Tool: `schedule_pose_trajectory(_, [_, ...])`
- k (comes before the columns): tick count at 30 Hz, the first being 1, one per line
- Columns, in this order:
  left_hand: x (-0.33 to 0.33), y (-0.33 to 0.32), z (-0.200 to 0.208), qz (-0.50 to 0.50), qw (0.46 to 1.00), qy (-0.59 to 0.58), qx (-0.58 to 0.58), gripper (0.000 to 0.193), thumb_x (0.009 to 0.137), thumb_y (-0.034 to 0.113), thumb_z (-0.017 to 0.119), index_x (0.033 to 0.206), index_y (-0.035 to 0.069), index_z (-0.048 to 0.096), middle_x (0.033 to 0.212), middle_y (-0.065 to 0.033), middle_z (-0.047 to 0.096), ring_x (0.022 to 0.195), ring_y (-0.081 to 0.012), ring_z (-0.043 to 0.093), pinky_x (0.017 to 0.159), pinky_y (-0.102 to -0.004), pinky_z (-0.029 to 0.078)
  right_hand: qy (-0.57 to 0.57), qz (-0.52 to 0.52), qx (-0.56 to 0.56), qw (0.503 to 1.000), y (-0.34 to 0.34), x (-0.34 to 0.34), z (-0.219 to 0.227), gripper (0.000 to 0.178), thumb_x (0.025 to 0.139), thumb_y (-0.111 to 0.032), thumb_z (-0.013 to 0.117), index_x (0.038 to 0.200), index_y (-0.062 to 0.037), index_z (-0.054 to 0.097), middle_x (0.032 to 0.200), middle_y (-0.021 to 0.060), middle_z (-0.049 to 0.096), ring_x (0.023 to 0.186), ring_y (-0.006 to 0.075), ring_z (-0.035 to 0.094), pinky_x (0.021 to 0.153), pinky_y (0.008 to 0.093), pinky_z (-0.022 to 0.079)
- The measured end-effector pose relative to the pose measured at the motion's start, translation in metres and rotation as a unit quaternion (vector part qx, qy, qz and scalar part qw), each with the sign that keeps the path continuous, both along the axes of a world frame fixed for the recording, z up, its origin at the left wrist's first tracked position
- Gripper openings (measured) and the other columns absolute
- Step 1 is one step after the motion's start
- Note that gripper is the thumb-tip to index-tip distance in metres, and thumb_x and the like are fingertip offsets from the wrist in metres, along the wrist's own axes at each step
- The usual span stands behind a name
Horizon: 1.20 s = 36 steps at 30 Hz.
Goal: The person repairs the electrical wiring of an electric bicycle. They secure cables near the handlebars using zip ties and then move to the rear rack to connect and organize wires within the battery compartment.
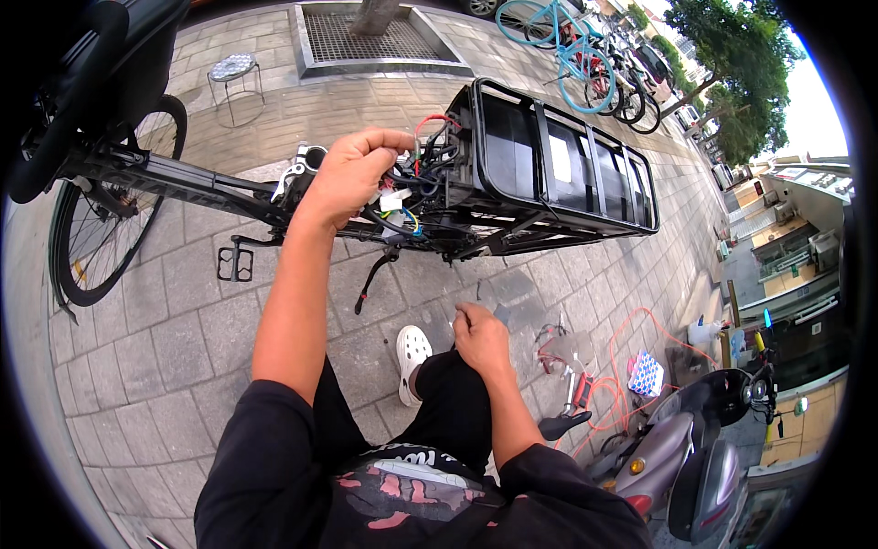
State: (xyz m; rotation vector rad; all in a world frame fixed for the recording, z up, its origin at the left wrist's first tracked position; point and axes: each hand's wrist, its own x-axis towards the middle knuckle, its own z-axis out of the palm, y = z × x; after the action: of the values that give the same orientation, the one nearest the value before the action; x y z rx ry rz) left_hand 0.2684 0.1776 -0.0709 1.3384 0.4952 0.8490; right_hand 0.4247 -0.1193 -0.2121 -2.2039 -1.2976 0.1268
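My left hand [352,174] reaches over the bicycle's frame with its fingers curled into a pinch. Its fingertips are at a thin wire [418,151] in a tangle of red, black, blue and yellow wiring [428,174]. White connectors [395,199] hang just below that hand. The bundle comes out at the front end of the black rear rack [540,197], which carries a dark box. My right hand [482,339] is closed beside my knee, away from the bicycle; what its fingers hold, if anything, is too small to make out.
The bicycle's wheel [119,210] is at the left, its pedal [236,263] and kickstand [370,279] nearer me. Tools [581,389], an orange cable [615,343] and a blue-white box [646,373] lie right, by a parked scooter [663,448]. A stool [232,69] stands behind.
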Motion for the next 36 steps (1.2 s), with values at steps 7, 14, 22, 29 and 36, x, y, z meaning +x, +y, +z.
schedule_pose_trajectory(7, [-0.002, 0.008, -0.001, 0.012, 1.000, -0.016, -0.003, 0.027, 0.103, 0.003, 0.067, 0.129, -0.001, 0.074, 0.112, -0.0022, 0.074, 0.089, -0.0079, 0.062, 0.082, -0.0237, 0.054, 0.008, -0.012, -0.007, 1.000, -0.002, 0.003, 0.001, 0.025, 0.099, -0.020, 0.065, 0.115, -0.0057, 0.079, 0.113, 0.0218, 0.078, 0.103, 0.0434, 0.074, 0.090, 0.0493, 0.060])
schedule_pose_trajectory(14, [-0.011, -0.008, 0.017, 0.094, 0.990, 0.054, 0.092, 0.038, 0.100, 0.020, 0.078, 0.132, 0.000, 0.073, 0.113, -0.0045, 0.074, 0.097, -0.0122, 0.065, 0.089, -0.0289, 0.054, -0.003, -0.005, -0.002, 1.000, -0.004, 0.003, -0.004, 0.026, 0.099, -0.021, 0.064, 0.115, -0.0062, 0.078, 0.107, 0.0233, 0.077, 0.096, 0.0461, 0.074, 0.086, 0.0531, 0.059])
schedule_pose_trajectory(22, [-0.055, -0.025, 0.002, 0.065, 0.905, 0.243, 0.343, 0.153, 0.044, 0.057, 0.106, 0.166, -0.002, 0.034, 0.168, -0.0248, 0.045, 0.160, -0.0407, 0.037, 0.131, -0.0499, 0.031, 0.021, -0.013, -0.007, 1.000, -0.001, 0.002, 0.002, 0.025, 0.099, -0.020, 0.066, 0.114, -0.0053, 0.079, 0.110, 0.0224, 0.078, 0.099, 0.0441, 0.074, 0.088, 0.0505, 0.060])
schedule_pose_trajectory(29, [-0.004, -0.051, -0.033, 0.266, 0.757, 0.246, 0.543, 0.082, 0.073, 0.053, 0.096, 0.138, 0.011, 0.070, 0.148, -0.0114, 0.065, 0.152, -0.0407, 0.047, 0.126, -0.0588, 0.029, 0.016, 0.003, -0.027, 1.000, 0.005, -0.004, 0.002, 0.027, 0.100, -0.021, 0.062, 0.116, -0.0068, 0.078, 0.112, 0.0213, 0.077, 0.098, 0.0461, 0.074, 0.088, 0.0542, 0.059])
schedule_pose_trajectory(36, [0.021, -0.048, -0.030, 0.310, 0.774, 0.115, 0.540, 0.060, 0.067, 0.031, 0.099, 0.117, 0.008, 0.075, 0.115, -0.0077, 0.075, 0.107, -0.0348, 0.069, 0.095, -0.0496, 0.048, 0.022, 0.005, -0.027, 0.999, 0.001, -0.001, 0.003, 0.027, 0.100, -0.021, 0.062, 0.116, -0.0067, 0.077, 0.113, 0.0210, 0.077, 0.098, 0.0462, 0.074, 0.089, 0.0542, 0.059])
